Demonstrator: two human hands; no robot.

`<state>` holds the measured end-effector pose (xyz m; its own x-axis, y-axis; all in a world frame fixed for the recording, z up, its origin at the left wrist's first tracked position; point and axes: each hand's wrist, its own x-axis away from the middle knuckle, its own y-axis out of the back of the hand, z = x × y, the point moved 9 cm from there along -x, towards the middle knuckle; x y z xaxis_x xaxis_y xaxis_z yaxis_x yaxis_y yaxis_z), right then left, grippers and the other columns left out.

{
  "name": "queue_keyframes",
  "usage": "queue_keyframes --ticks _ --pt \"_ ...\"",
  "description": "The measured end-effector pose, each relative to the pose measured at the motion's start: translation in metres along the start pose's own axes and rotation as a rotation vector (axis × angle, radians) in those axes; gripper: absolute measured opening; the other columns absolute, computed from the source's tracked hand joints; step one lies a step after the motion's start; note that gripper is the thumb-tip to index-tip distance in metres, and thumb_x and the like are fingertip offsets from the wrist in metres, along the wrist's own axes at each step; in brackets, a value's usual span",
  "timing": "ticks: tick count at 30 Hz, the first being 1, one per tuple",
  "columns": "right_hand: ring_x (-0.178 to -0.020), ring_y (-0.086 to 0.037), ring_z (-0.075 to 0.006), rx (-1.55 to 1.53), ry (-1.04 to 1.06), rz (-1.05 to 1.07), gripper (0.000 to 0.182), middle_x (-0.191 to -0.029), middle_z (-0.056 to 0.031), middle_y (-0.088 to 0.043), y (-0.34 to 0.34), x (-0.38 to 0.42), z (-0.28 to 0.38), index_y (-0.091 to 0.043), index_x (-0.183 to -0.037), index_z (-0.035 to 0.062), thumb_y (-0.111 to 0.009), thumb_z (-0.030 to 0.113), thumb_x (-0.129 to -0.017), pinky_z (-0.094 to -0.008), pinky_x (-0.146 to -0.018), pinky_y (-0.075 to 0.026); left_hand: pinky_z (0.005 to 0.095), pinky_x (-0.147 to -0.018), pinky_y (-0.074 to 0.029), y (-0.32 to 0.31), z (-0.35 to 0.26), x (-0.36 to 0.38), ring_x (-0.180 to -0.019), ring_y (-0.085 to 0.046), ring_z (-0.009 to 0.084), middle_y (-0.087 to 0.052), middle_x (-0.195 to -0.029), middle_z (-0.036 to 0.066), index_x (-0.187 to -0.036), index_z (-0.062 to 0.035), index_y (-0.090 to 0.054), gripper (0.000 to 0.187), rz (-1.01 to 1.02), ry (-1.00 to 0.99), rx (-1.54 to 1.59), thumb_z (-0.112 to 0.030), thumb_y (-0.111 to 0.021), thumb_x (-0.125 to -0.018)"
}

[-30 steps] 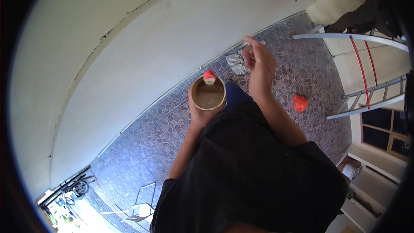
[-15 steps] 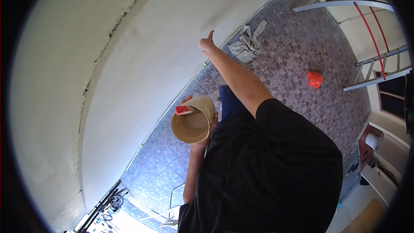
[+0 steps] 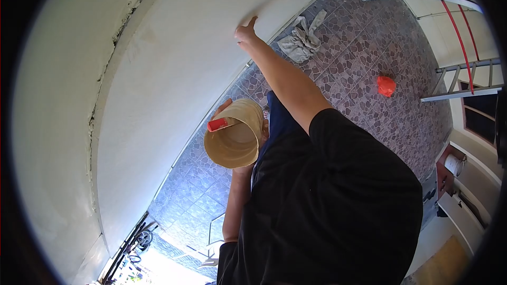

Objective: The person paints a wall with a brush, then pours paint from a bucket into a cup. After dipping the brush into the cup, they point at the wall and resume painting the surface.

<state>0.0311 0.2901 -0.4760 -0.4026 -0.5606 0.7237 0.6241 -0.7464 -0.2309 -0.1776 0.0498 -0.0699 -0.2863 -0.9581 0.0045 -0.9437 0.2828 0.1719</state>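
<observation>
My left hand point(image 3: 224, 106) is wrapped round a tan bucket point(image 3: 224, 154), with fingers showing on both sides of it. A tool with a red handle point(image 3: 217, 124) rests across the bucket's rim, its other end inside. Pale material lies at the bottom of the bucket. My right hand point(image 3: 245, 31) is stretched out at the pale wall point(image 3: 174, 63), one digit pointing away and the others bent toward the surface. Nothing is visible in it, and I cannot make out whether it touches the wall. A long rough crack runs along the wall.
A crumpled grey cloth point(image 3: 302, 39) lies on the patterned tile floor point(image 3: 348, 89) near the wall's base. Further off are an orange-red bag point(image 3: 386, 86) and a metal ladder point(image 3: 459, 95) with red straps. A white container point(image 3: 454, 164) stands at the right.
My right hand has moved slightly up and left in the view, along the wall. The bucket has shifted a little up and left, still in my left hand.
</observation>
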Motion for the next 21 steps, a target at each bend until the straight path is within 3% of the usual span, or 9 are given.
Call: queue_keyframes --ticks 2,4,8,11,16,21 --pt "-0.099 -0.057 -0.0236 -0.022 -0.006 0.001 0.110 -0.141 -0.0054 -0.051 0.003 0.003 -0.002 0.025 -0.158 0.0529 -0.055 0.007 -0.100 -0.0706 -0.107 -0.031 0.0429 -0.113 -0.046 0.001 0.003 0.000 -0.134 -0.049 0.0268 -0.047 -0.145 0.012 -0.150 -0.0058 -0.037 0.094 -0.012 -0.042 -0.064 -0.011 -0.092 -0.073" --pt "-0.162 -0.006 -0.0409 -0.093 0.001 0.084 0.110 -0.172 -0.0268 0.016 0.000 0.037 0.019 0.023 -0.161 0.0474 -0.057 0.007 -0.096 -0.0584 -0.122 -0.028 0.0433 -0.114 -0.045 0.001 0.004 0.003 -0.135 -0.049 0.0271 -0.046 -0.146 0.012 -0.150 -0.0055 -0.037 0.095 -0.021 -0.087 -0.127 -0.011 -0.092 -0.073" --pt "-0.162 -0.003 -0.0416 0.014 0.011 0.063 0.108 -0.172 -0.0257 0.015 0.001 0.078 0.044 0.022 -0.162 0.0474 -0.053 0.006 -0.097 -0.0619 -0.123 -0.024 0.0444 -0.115 -0.044 0.004 0.009 0.009 -0.136 -0.047 0.0278 -0.045 -0.147 0.013 -0.151 -0.0043 -0.036 0.096 -0.050 -0.068 -0.067 -0.010 -0.092 -0.073" --pt "-0.162 -0.004 -0.0419 0.037 0.026 0.042 0.106 -0.173 -0.0257 0.013 -0.002 0.093 0.053 0.019 -0.163 0.0485 -0.050 0.002 -0.096 -0.0597 -0.122 -0.029 0.0446 -0.115 -0.044 0.004 0.012 0.011 -0.136 -0.047 0.0283 -0.045 -0.148 0.014 -0.152 -0.0040 -0.034 0.097 -0.048 -0.076 -0.060 -0.010 -0.092 -0.074" --pt "-0.159 -0.015 -0.0439 0.253 0.072 -0.105 0.110 -0.173 -0.0258 0.009 0.004 0.136 0.083 0.014 -0.165 0.0462 -0.052 -0.004 -0.092 -0.0468 -0.117 -0.042 0.0441 -0.114 -0.045 0.004 0.008 0.014 -0.137 -0.047 0.0292 -0.045 -0.148 0.014 -0.153 -0.0040 -0.033 0.098 -0.045 -0.131 -0.083 -0.010 -0.092 -0.075" --pt "-0.158 -0.016 -0.0483 0.341 0.164 -0.141 0.111 -0.172 -0.0298 0.007 -0.002 0.152 0.096 0.015 -0.166 0.0412 -0.055 -0.002 -0.091 -0.0530 -0.119 -0.038 0.0451 -0.114 -0.044 0.007 0.011 0.018 -0.137 -0.047 0.0301 -0.044 -0.149 0.016 -0.155 -0.0029 -0.030 0.100 -0.062 -0.073 -0.126 -0.009 -0.091 -0.076"
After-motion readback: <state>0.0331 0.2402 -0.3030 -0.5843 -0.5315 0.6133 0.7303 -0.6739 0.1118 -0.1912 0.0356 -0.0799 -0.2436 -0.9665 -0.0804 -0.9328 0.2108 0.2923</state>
